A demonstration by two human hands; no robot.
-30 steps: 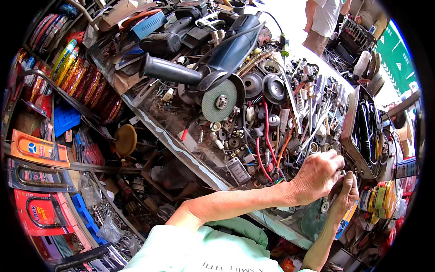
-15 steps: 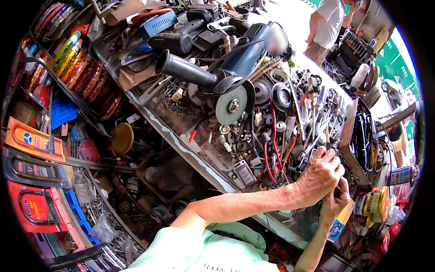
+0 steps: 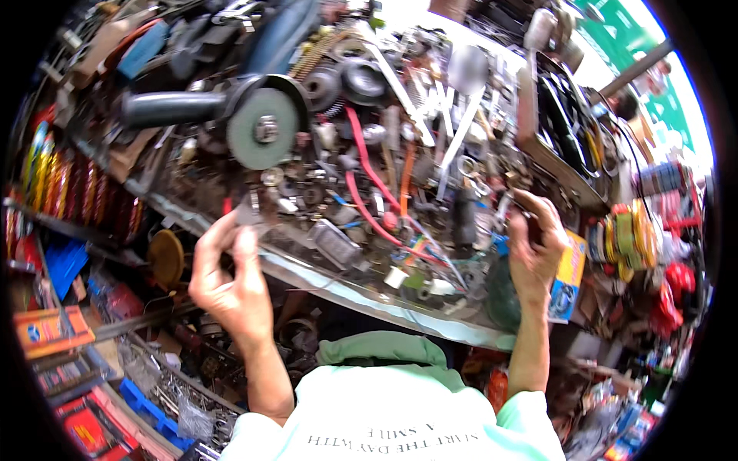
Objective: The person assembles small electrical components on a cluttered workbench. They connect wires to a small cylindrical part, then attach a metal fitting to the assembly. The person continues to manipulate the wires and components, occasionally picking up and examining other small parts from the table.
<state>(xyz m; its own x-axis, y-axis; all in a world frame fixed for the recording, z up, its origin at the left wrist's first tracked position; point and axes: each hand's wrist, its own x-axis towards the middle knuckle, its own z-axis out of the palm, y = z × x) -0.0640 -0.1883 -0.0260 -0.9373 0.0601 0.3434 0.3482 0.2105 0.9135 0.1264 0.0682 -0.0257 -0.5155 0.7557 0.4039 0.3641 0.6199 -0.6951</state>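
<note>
My left hand (image 3: 234, 292) is at the table's near edge, thumb and forefinger closed on a small flat grey piece (image 3: 250, 213), blurred in part. Farther right, my right hand (image 3: 536, 250) hovers at the heap of loose parts, its thumb and forefinger apart with nothing visible between them. A small shiny metal part (image 3: 503, 206) lies close to those fingertips. Beyond my left hand rests an angle grinder with a black side handle (image 3: 173, 110) and a grey-green disc (image 3: 263, 129). Red cables (image 3: 360, 150) run through the clutter between my hands.
A metal tray of black tools (image 3: 565, 127) stands at the far right of the table. Tape rolls (image 3: 634, 234) and a yellow-blue packet (image 3: 566, 276) are beside my right forearm. The glass table edge (image 3: 346, 296) crosses in front of me. Coloured coils (image 3: 81, 180) hang at left.
My hands were together near the tray. They have parted: the left has swung far left to the near edge with a grey piece, while the right stays by the tray. The view has turned.
</note>
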